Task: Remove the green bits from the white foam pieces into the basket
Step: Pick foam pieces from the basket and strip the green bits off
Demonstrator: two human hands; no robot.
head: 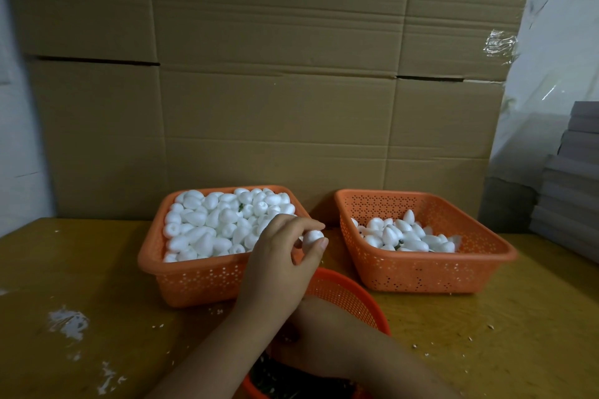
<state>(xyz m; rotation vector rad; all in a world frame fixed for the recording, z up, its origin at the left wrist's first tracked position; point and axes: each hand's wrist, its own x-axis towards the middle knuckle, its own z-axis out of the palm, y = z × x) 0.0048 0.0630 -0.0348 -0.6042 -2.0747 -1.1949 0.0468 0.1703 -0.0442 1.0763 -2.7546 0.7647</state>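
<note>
A single white egg-shaped foam piece [312, 236] is pinched between the thumb and fingertips of the left hand [282, 256], whose grip is clamped on it just above the right front corner of the full orange perforated plastic basket [201, 278]. That basket is heaped with white foam pieces [223, 223], among which a small green bit [240, 208] is seen. A second orange perforated basket [421, 272] is set just to the right, apart from the first, and a smaller pile of white foam pieces [408, 235] is held in its bottom. A round orange mesh basket [350, 298] is placed nearest the person, with dark green scraps [269, 381] lying inside. The right hand [291, 338] is lowered into this round basket and largely hidden behind the left forearm; the state of its grip cannot be told. All three baskets are carried by a yellow-brown wooden worktop [81, 269] scattered with white crumbs. Brown cardboard sheets [275, 74] are stood behind.
</note>
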